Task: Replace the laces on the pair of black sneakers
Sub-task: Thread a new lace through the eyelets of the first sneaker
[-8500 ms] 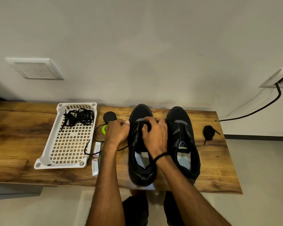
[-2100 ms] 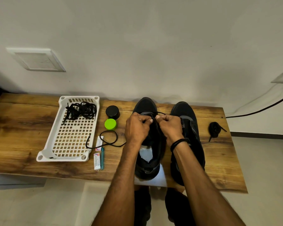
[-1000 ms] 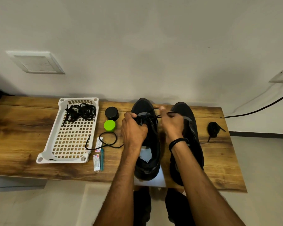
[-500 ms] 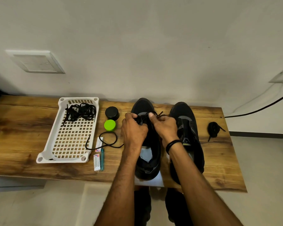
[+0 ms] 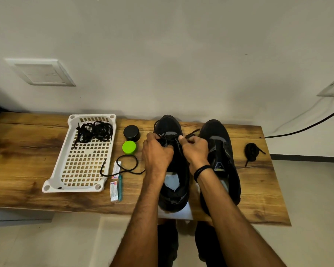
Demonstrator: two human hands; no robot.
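Note:
Two black sneakers stand side by side on the wooden bench (image 5: 27, 151), toes toward the wall. My left hand (image 5: 157, 154) grips the front of the left sneaker (image 5: 172, 189) at its eyelets. My right hand (image 5: 195, 149) pinches a black lace end (image 5: 191, 132) that sticks out toward the right above the same shoe. The other part of this lace (image 5: 123, 168) trails in a loop on the bench to the left. The right sneaker (image 5: 222, 151) has no lace that I can see.
A white perforated tray (image 5: 81, 170) on the left holds a tangle of black laces (image 5: 94, 131). Beside it are a black jar (image 5: 131, 132), a green lid (image 5: 129, 147) and small packets (image 5: 115, 182). A bundled black lace (image 5: 251, 151) lies at the right.
My right hand has shifted slightly right along the shoe front, drawing the lace end out to the right. My left hand has stayed on the left sneaker.

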